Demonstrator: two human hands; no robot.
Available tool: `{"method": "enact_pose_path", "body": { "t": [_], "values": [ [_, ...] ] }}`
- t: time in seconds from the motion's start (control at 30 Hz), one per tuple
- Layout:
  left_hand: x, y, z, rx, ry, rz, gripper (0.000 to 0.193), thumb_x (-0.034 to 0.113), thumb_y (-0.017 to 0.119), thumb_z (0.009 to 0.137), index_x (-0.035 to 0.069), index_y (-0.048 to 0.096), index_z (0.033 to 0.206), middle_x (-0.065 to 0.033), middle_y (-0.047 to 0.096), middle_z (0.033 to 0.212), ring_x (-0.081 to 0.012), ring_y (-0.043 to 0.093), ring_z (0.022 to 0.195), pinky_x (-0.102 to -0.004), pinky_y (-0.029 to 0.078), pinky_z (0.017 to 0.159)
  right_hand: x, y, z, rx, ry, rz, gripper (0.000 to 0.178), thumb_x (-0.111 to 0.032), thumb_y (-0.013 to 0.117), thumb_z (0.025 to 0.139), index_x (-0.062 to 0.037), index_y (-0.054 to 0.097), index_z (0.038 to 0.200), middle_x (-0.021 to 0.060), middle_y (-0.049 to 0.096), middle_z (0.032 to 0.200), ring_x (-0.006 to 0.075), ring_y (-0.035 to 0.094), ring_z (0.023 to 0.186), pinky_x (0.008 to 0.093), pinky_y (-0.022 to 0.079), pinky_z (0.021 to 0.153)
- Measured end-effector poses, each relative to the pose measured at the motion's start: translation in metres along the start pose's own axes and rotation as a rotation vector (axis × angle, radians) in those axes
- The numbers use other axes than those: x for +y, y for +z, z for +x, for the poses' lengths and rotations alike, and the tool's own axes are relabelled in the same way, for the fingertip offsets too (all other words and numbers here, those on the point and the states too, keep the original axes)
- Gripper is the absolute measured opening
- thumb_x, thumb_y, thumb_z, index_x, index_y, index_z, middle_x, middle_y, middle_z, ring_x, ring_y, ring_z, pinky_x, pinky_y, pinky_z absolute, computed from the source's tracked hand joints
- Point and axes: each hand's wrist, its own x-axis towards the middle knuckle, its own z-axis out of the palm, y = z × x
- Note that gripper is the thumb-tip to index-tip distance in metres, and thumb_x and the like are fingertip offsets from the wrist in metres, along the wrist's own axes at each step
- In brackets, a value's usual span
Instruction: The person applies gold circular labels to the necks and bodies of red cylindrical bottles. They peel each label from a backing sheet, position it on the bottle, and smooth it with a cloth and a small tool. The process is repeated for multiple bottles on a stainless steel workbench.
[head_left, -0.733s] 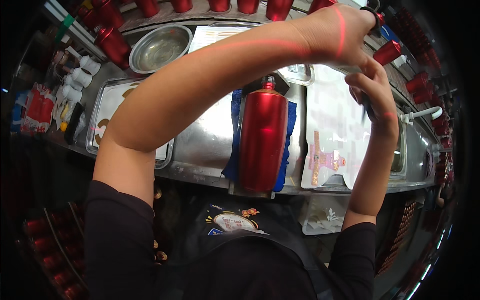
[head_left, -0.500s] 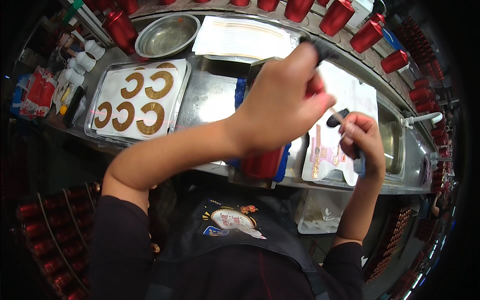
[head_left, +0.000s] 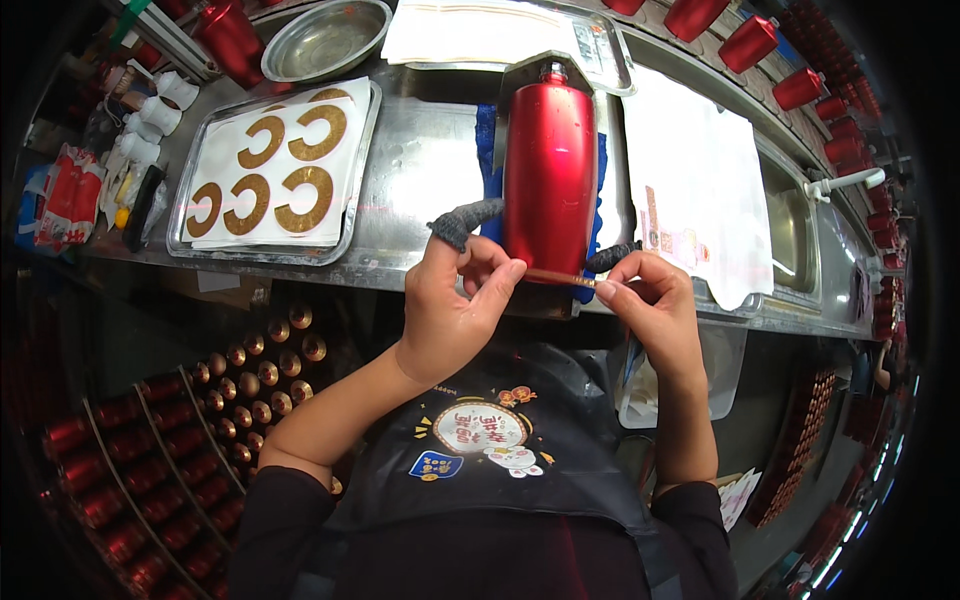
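A glossy red bottle (head_left: pixel 550 170) lies in front of me, its neck pointing away, in a cradle lined with blue cloth (head_left: pixel 487 150). Across the bottle's near end stretches a narrow gold-brown decal strip (head_left: pixel 555 277); whether it touches the bottle I cannot tell. My left hand (head_left: pixel 445 315) pinches the strip's left end between thumb and fingers. At the other end, my right hand (head_left: pixel 658 305) pinches it the same way. Dark finger covers (head_left: pixel 465 222) are worn on both index fingers, which point up beside the bottle.
On the left, a metal tray (head_left: pixel 355 200) carries sheets with gold C-shaped decals (head_left: pixel 305 198). Behind it stands a metal bowl (head_left: pixel 325 45). White decal paper (head_left: pixel 690 150) lies on the right, before a sink (head_left: pixel 790 240). Red bottles (head_left: pixel 748 45) line the far rim.
My left hand has come down and left from above the bottle, uncovering it. My right hand has moved left and lower. The strip is now stretched between both hands.
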Motion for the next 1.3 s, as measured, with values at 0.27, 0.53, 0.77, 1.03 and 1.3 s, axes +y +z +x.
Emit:
{"method": "enact_pose_path", "body": {
  "t": [0.27, 0.53, 0.77, 1.03, 1.3],
  "values": [
    [-0.009, -0.012, 0.014, -0.266, 0.094, 0.213, 0.089, 0.001, 0.077, 0.076, 0.000, 0.032, 0.153, -0.0206, 0.044, 0.153, -0.0308, 0.042, 0.143, -0.0386, 0.035, 0.115, 0.000, 0.006, -0.001, 0.021, 0.003, 0.039, 0.014, -0.011, 0.071, 0.088, -0.0051, 0.061, 0.081, -0.0070, 0.054, 0.066, -0.0010, 0.045, 0.054, 0.0178, 0.030, 0.047],
    [-0.017, -0.009, 0.015, -0.318, 0.157, 0.053, 0.094, 0.007, 0.080, 0.079, -0.001, 0.026, 0.155, -0.0233, 0.039, 0.155, -0.0337, 0.037, 0.146, -0.0414, 0.028, 0.120, 0.011, 0.002, 0.002, 0.042, 0.038, 0.092, 0.014, -0.013, 0.070, 0.090, -0.0060, 0.061, 0.082, -0.0048, 0.054, 0.063, 0.0011, 0.046, 0.050, 0.0182, 0.033, 0.044],
    [-0.029, 0.002, 0.022, -0.296, -0.154, -0.448, 0.094, 0.013, 0.072, 0.092, -0.003, 0.006, 0.158, -0.0279, 0.020, 0.162, -0.0296, 0.021, 0.152, -0.0390, 0.021, 0.121, 0.010, 0.003, -0.004, 0.049, 0.004, 0.159, 0.014, -0.012, 0.067, 0.091, -0.0059, 0.058, 0.082, -0.0036, 0.053, 0.060, 0.0025, 0.045, 0.046, 0.0187, 0.032, 0.043],
    [-0.031, 0.000, 0.021, -0.328, -0.067, -0.261, 0.087, 0.016, 0.072, 0.093, -0.006, 0.015, 0.155, -0.0267, 0.025, 0.161, -0.0293, 0.029, 0.149, -0.0399, 0.026, 0.120, 0.009, 0.003, -0.004, 0.054, 0.010, 0.205, 0.015, -0.012, 0.064, 0.091, -0.0056, 0.055, 0.080, -0.0026, 0.051, 0.058, 0.0036, 0.043, 0.043, 0.0191, 0.032, 0.042],
    [-0.027, -0.003, 0.019, -0.318, -0.190, -0.504, 0.083, 0.008, 0.064, 0.097, -0.004, 0.009, 0.157, -0.0249, 0.022, 0.163, -0.0279, 0.028, 0.150, -0.0382, 0.026, 0.120, 0.014, 0.003, -0.003, 0.057, 0.006, 0.217, 0.015, -0.011, 0.064, 0.091, -0.0055, 0.055, 0.080, -0.0031, 0.051, 0.059, 0.0032, 0.042, 0.043, 0.0195, 0.031, 0.043]
  ]
}}
